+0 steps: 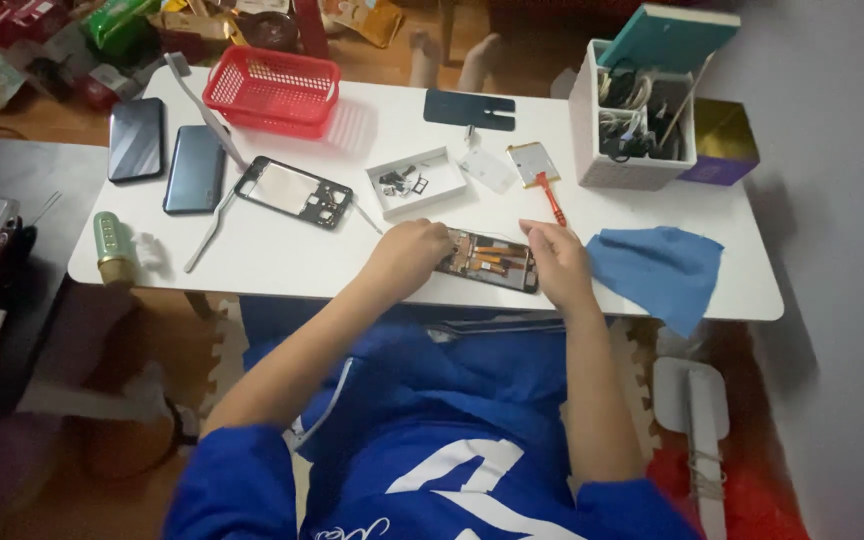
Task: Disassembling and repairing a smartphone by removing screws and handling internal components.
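An opened phone (489,259) with orange inner parts showing lies near the front edge of the white table (372,270). My left hand (410,257) rests on its left end with the fingers curled over it. My right hand (556,262) sits at its right end, fingers bent against the edge. Whether either hand also pinches a small tool is too small to tell. Just beyond the phone lie a red-handled screwdriver (551,197) and a small white tray (415,182) of tiny parts.
A phone frame (293,192), two dark phones (136,139) (194,169), a red basket (272,90), a white box of cables (632,112), a blue cloth (657,268) and a green cylinder (112,247) share the table. A dark side table (12,200) stands left.
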